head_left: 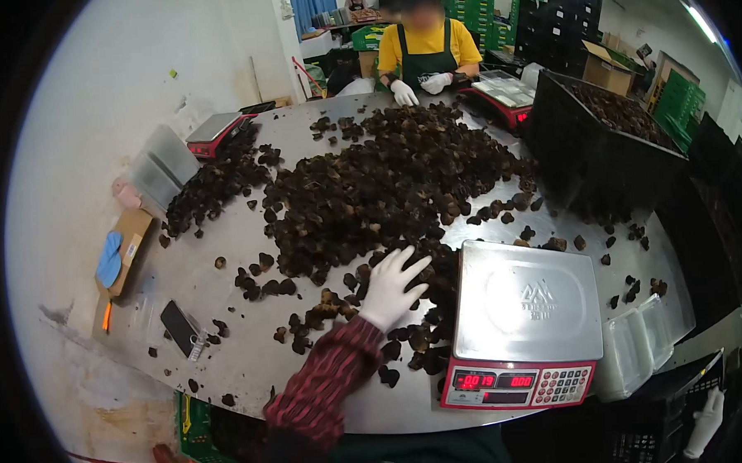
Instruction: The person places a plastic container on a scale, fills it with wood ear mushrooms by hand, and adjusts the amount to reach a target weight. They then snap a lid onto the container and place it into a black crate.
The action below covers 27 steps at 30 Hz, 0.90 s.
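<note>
My left hand (pixel 394 288), in a white glove, reaches over the steel table with its fingers spread. It touches the near edge of a large heap of dark brown pieces that look like mushroom caps (pixel 385 181). To its right stands a red digital scale (pixel 523 308) with a bare silver pan, its display showing -0.019. At the lower right, my gloved right hand (pixel 706 424) is at the side of a black plastic crate (pixel 645 435), its fingers seemingly closed on the crate's edge. Clear plastic boxes (pixel 637 344) stand between the scale and that crate.
Across the steel table (pixel 242 320), a person in a yellow shirt (pixel 429 51) has gloved hands at the heap. A large black bin (pixel 599 139) stands right. Two more scales (pixel 216 132) sit on the far side. A phone (pixel 179 327) lies left; a green crate (pixel 206 437) is below.
</note>
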Motion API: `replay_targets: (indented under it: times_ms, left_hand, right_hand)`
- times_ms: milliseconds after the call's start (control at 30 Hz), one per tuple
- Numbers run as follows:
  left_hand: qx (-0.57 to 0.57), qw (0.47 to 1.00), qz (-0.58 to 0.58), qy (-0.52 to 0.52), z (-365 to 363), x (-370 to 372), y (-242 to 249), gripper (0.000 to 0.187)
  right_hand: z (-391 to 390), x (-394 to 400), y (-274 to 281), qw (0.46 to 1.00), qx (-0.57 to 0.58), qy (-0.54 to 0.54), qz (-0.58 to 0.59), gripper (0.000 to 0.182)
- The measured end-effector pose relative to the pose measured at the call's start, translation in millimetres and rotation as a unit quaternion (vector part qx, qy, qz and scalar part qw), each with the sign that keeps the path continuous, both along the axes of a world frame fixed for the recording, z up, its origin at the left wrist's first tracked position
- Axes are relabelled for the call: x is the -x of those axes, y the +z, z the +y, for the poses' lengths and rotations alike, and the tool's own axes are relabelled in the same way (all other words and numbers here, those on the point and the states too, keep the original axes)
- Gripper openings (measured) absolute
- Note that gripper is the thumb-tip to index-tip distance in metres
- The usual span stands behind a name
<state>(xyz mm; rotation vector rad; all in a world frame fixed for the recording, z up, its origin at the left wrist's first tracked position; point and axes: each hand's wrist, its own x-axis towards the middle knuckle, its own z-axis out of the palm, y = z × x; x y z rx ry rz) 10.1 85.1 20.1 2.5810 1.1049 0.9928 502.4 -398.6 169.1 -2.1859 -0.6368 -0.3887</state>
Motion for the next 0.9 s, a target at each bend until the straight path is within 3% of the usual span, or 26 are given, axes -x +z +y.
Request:
replay_targets:
  times_ms: [33,67,100,133,167,200,233,267,333,367,433,467,533,567,633,733,767,800,867,900]
  left_hand:
    - [0.001,0.998,0.064,0.019,10,-11,3,0.052]
    - [0.002,0.991,0.127,0.042,17,-19,5,0.055]
    - [0.056,0.983,0.175,0.028,23,-22,-3,0.056]
    - [0.112,0.969,0.221,0.014,26,-22,-16,0.058]
    - [0.114,0.970,0.217,-0.005,25,-19,-25,0.058]
    - [0.086,0.979,0.185,-0.021,24,-10,-32,0.056]
    - [0.103,0.972,0.207,-0.026,19,1,-30,0.053]
    - [0.122,0.965,0.231,-0.033,9,13,-25,0.051]
    - [0.122,0.965,0.228,-0.047,-11,40,-26,0.049]
    - [0.162,0.953,0.246,-0.071,-14,52,-16,0.050]
    - [0.203,0.934,0.272,-0.111,-24,73,3,0.056]
    - [0.201,0.924,0.291,-0.143,-23,78,16,0.056]
    - [0.230,0.932,0.218,-0.179,1,78,31,0.054]
    - [0.143,0.963,0.160,-0.164,20,76,25,0.052]
    - [0.061,0.984,0.156,-0.069,71,66,48,0.050]
    - [-0.068,0.979,0.131,0.140,157,52,28,0.053]
    - [-0.061,0.963,0.157,0.210,179,47,8,0.055]
    - [0.029,0.960,0.174,0.219,182,39,5,0.057]
    - [0.123,0.944,0.241,0.191,173,19,13,0.059]
    - [0.119,0.945,0.259,0.161,161,11,18,0.056]
  right_hand:
    - [25,11,-2,0.994,0.051,0.080,-0.052,0.020]
    - [76,73,12,0.954,0.157,0.105,-0.233,0.015]
    - [96,80,4,0.966,0.101,0.168,-0.167,0.011]
    - [127,104,-1,0.981,0.091,0.141,-0.099,0.010]
    - [138,86,-29,0.967,0.081,0.194,-0.142,0.016]
    - [149,77,-48,0.971,0.149,0.138,-0.126,0.017]
    - [159,61,-75,0.958,0.126,0.169,-0.195,0.020]
    - [167,63,-87,0.961,0.181,0.136,-0.159,0.022]
    - [166,30,-141,0.918,0.226,0.189,-0.265,0.029]
    - [168,30,-146,0.918,0.224,0.194,-0.265,0.029]
    - [168,31,-146,0.947,0.233,0.206,-0.083,0.038]
    - [161,24,-150,0.938,0.254,0.220,-0.085,0.040]
    - [152,3,-171,0.942,0.207,0.211,-0.158,0.045]
    - [157,12,-161,0.940,0.208,0.217,-0.160,0.045]
    - [161,49,-127,0.924,0.356,0.136,-0.009,0.041]
    - [156,35,-147,0.927,0.335,0.168,-0.030,0.034]
    - [149,28,-156,0.928,0.324,0.182,-0.039,0.032]
    - [142,20,-163,0.928,0.312,0.196,-0.048,0.032]
    - [135,7,-173,0.929,0.290,0.221,-0.065,0.034]
    - [134,7,-171,0.930,0.288,0.220,-0.062,0.033]
